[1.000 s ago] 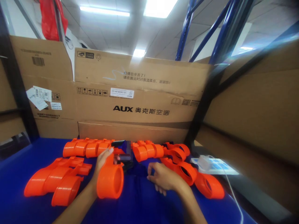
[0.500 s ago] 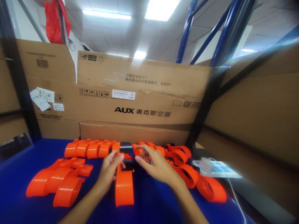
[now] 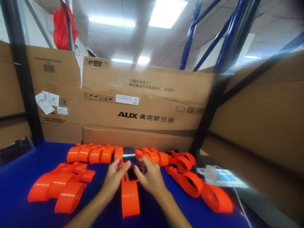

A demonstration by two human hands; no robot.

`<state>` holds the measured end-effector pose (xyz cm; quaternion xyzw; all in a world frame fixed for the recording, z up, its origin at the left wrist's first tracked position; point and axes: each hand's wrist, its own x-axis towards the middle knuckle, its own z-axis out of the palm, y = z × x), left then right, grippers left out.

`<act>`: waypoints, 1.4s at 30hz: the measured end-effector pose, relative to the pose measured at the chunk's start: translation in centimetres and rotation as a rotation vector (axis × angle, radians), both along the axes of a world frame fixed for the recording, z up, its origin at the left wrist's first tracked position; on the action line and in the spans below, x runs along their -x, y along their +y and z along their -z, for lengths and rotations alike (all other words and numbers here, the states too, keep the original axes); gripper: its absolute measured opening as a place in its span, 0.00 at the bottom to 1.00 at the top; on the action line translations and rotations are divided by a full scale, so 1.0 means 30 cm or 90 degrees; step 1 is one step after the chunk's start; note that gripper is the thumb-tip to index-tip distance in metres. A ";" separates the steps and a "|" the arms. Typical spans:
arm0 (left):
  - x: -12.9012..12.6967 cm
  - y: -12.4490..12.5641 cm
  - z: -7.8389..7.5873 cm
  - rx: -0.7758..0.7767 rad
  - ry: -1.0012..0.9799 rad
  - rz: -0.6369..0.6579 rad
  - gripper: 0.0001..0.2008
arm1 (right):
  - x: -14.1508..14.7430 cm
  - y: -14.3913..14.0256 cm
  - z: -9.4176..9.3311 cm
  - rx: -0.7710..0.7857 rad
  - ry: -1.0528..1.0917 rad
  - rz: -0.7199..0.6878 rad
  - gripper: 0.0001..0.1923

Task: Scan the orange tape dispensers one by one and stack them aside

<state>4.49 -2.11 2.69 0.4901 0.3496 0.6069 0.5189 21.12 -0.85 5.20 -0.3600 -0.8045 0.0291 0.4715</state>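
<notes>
Pinching a black block (image 3: 129, 154) between both my hands, left (image 3: 115, 176) and right (image 3: 149, 178), fingertips closed above an orange part (image 3: 130, 198).

Left hand (image 3: 115, 178): forearm entering from lower left, fingers curled, thumb and forefinger pinched together at the tips. Right hand (image 3: 150, 177): forearm entering from lower centre, back of hand up, fingers bent inward toward the left. Hands close, fingertips apparently almost touching; motion blur obscures contact.

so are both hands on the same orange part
Yes, the left hand and right hand both touch the far end of the orange part.
</notes>
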 end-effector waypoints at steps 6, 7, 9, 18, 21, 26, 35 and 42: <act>0.001 0.020 0.034 0.007 0.011 -0.023 0.21 | 0.003 -0.007 0.004 -0.040 -0.071 -0.008 0.03; 0.004 0.022 0.039 0.008 0.017 -0.031 0.21 | 0.004 -0.007 0.006 -0.042 -0.079 -0.015 0.03; 0.010 0.025 0.045 0.006 0.029 -0.042 0.20 | 0.005 -0.006 0.010 -0.040 -0.091 -0.035 0.03; 0.022 0.029 0.048 -0.009 0.054 -0.032 0.19 | 0.000 0.001 0.019 -0.019 -0.082 -0.087 0.05; 0.021 0.034 0.050 -0.003 0.036 -0.027 0.20 | 0.004 0.006 0.027 -0.008 -0.059 -0.085 0.05; 0.019 0.036 0.041 0.029 -0.033 -0.044 0.20 | 0.005 0.015 0.033 -0.018 -0.059 -0.071 0.08; 0.009 0.017 -0.010 0.069 -0.153 -0.022 0.21 | 0.003 0.029 0.038 -0.097 -0.117 -0.062 0.19; 0.014 0.015 -0.018 0.061 -0.147 0.015 0.19 | 0.020 0.024 0.069 -0.073 -0.124 -0.038 0.30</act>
